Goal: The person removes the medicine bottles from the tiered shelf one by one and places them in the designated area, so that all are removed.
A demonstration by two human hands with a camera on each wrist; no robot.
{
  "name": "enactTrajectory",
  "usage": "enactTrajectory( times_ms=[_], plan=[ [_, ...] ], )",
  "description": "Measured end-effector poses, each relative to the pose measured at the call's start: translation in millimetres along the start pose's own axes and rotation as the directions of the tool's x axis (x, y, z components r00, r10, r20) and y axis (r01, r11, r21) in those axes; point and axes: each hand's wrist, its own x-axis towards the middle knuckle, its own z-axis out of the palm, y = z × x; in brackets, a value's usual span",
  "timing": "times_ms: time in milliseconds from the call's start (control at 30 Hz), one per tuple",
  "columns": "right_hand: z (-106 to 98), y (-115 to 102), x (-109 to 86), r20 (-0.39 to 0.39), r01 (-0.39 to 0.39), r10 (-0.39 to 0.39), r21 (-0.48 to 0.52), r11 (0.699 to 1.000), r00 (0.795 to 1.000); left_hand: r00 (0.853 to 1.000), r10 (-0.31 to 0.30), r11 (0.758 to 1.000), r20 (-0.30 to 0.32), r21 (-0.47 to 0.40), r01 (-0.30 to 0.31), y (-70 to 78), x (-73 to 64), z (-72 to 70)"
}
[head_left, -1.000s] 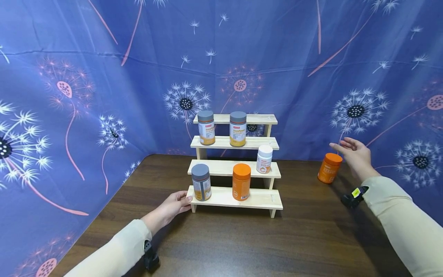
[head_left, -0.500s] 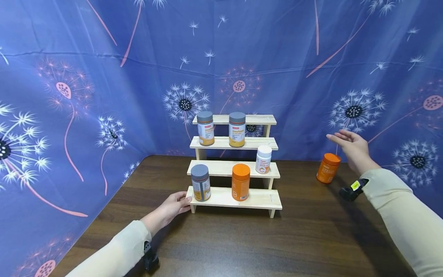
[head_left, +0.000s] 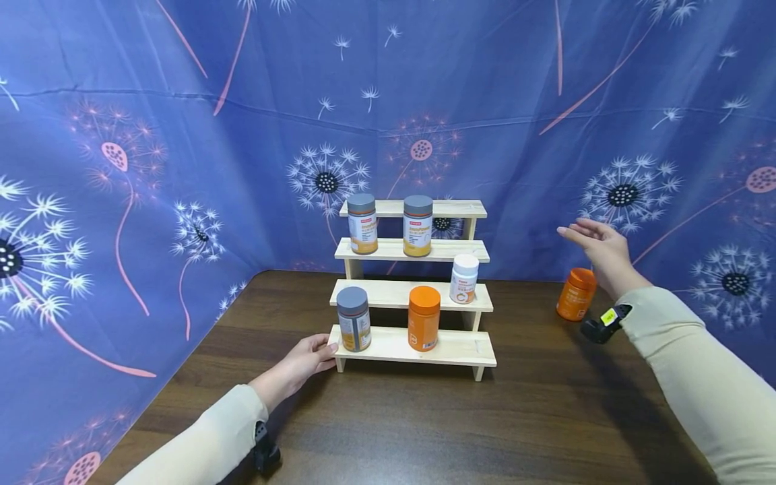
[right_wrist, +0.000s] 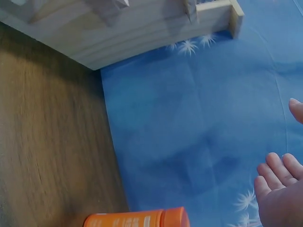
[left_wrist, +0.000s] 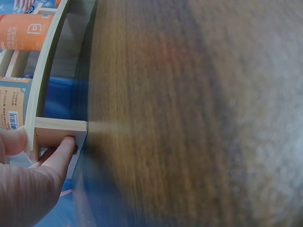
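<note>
A stepped wooden display stand [head_left: 457, 342] with several tiers stands on the table. My left hand [head_left: 301, 365] grips its lowest shelf at the left end; in the left wrist view the thumb lies on top and fingers [left_wrist: 61, 153] reach under to the leg. On that shelf are a grey-lidded jar [head_left: 354, 320] and an orange jar [head_left: 423, 319]. Above sit a small white bottle [head_left: 463, 279] and two more grey-lidded jars, the left one [head_left: 362, 225] beside the right one [head_left: 417, 228]. My right hand [head_left: 606, 257] is open and holds nothing, above and right of another orange jar [head_left: 576, 296].
The stand's side panel [right_wrist: 109, 42] shows in the right wrist view, with the lone orange jar [right_wrist: 142, 219] at the bottom edge. A blue dandelion-print cloth [head_left: 515, 168] hangs behind and left of the dark wooden table [head_left: 388, 424].
My right hand has risen and shifted left, from beside the lone orange jar to above it. That jar stays where it stood, and my left hand keeps its hold on the stand.
</note>
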Motion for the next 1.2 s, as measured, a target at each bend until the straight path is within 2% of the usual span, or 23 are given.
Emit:
enactTrajectory(
  times_ms=[167, 333, 567, 800, 1200],
  plan=[
    [11.4, -3.3, -4.5, 0.073, 0.043, -0.038, -0.059, 0.997, 0.997, 1.0, -0.011, 1.0, -0.005, 0.006, 0.011, 2.0, -1.4, 1.2],
    [22.2, -10.5, -5.7, 0.131, 0.053, -0.045, -0.055, 0.997, 0.99, 1.0, -0.004, 1.0, 0.001, 0.003, 0.004, 3.9, -1.3, 2.4],
    [33.1, -16.4, -4.3, 0.121, 0.046, -0.048, 0.012, 0.999, 0.991, 1.0, 0.012, 1.0, 0.009, -0.007, -0.011, 5.6, -0.1, 3.2],
    [44.7, -20.1, -6.1, 0.111, 0.064, -0.065, 0.009, 0.998, 0.992, 1.0, 0.009, 1.0, 0.003, -0.01, -0.009, 5.3, -0.2, 1.5],
    [59.3, -10.0, -15.5, 0.176, 0.026, -0.034, 0.05, 0.998, 0.984, 1.0, -0.007, 1.0, -0.003, 0.008, 0.007, 2.2, -1.5, 1.8]
  ],
)
